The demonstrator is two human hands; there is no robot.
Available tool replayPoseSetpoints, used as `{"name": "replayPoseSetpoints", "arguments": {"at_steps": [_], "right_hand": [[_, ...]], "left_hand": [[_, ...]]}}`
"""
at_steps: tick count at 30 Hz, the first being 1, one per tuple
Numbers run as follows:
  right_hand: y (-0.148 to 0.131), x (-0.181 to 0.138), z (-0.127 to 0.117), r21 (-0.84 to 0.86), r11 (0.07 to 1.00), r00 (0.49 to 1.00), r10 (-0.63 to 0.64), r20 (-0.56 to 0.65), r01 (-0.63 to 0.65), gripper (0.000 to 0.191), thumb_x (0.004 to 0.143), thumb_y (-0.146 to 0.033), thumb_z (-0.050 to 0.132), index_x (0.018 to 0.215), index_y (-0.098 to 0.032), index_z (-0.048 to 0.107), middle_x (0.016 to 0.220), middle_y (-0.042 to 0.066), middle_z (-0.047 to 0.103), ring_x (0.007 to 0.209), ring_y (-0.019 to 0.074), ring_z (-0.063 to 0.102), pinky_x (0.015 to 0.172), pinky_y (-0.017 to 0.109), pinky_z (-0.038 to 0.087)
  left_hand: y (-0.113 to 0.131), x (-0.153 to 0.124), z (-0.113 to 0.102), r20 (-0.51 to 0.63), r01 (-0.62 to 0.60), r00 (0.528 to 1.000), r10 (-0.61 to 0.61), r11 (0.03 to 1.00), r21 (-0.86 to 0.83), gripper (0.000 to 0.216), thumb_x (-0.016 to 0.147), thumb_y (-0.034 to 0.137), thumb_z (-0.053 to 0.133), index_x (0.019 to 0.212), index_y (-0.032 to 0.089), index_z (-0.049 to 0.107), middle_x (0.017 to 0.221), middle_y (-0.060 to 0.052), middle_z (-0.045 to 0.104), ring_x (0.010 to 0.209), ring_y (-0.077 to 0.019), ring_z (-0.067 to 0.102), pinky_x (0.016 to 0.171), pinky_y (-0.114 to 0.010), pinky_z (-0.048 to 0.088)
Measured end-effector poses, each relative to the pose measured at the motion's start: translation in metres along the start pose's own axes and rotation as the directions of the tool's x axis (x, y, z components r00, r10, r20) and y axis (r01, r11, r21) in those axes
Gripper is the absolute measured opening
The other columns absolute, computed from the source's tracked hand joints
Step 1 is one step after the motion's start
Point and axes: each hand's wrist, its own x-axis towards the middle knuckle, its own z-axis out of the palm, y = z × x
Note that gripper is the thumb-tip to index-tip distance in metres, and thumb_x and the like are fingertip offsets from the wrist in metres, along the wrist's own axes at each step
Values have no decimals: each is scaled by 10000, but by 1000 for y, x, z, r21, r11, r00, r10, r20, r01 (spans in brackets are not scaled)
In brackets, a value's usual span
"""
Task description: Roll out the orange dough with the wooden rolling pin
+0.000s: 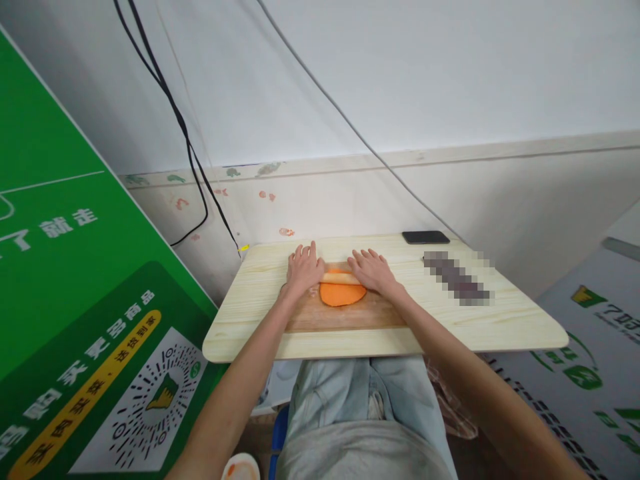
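Note:
A wooden rolling pin (341,279) lies across a flattened round sheet of orange dough (343,295). The dough rests on a brown wooden board (345,321). My left hand (303,268) lies over the pin's left end, fingers stretched forward and thumb toward the middle. Over the right end lies my right hand (373,270), palm down with its fingers extended and slightly spread. Both palms hide the ends of the pin, and neither hand's fingers appear wrapped round it.
The board lies on a pale wood-grain table (250,307) against the wall. A black phone (426,237) sits at the back right, near a pixelated item (457,279). Cables (187,137) hang at the left beside a green printed panel (75,267). A white round container (241,467) is below.

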Motion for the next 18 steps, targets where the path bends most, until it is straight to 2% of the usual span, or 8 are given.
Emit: {"name": "replayPoseSetpoints", "arguments": {"at_steps": [4,8,13,18], "right_hand": [[6,25,-3,23,1000,997,14,71,-16,523,1155,-390,287,1441,-186,676,1520,186,665,1467,357,513,1172,580,428],[9,43,-4,18,999,991,41,130,-44,542,1145,-379,280,1389,-183,723,1447,217,696,1365,378,589,1109,586,462],[9,53,-5,-2,993,993,114,21,-114,633,1160,-391,202,1351,-124,744,1363,259,728,1295,383,622,1076,529,475],[5,34,-4,-64,997,998,45,-47,-48,564,1160,-357,241,1325,-167,746,1338,223,735,1289,368,617,1076,507,472]], "left_hand": [[4,16,-4,52,66,997,-65,998,-16,623,1087,369,337,1653,130,437,1579,-220,635,1512,-348,540,1221,-534,436],[4,27,-5,73,92,993,-91,996,-13,554,1090,387,328,1542,161,556,1540,-215,665,1458,-353,587,1173,-523,470],[5,37,-5,75,88,993,-87,996,-3,517,1086,384,334,1442,142,621,1472,-235,697,1408,-365,618,1130,-529,503],[5,31,-4,120,99,988,-98,995,-3,543,1094,457,328,1442,168,630,1496,-227,686,1414,-374,618,1138,-549,494]]}}
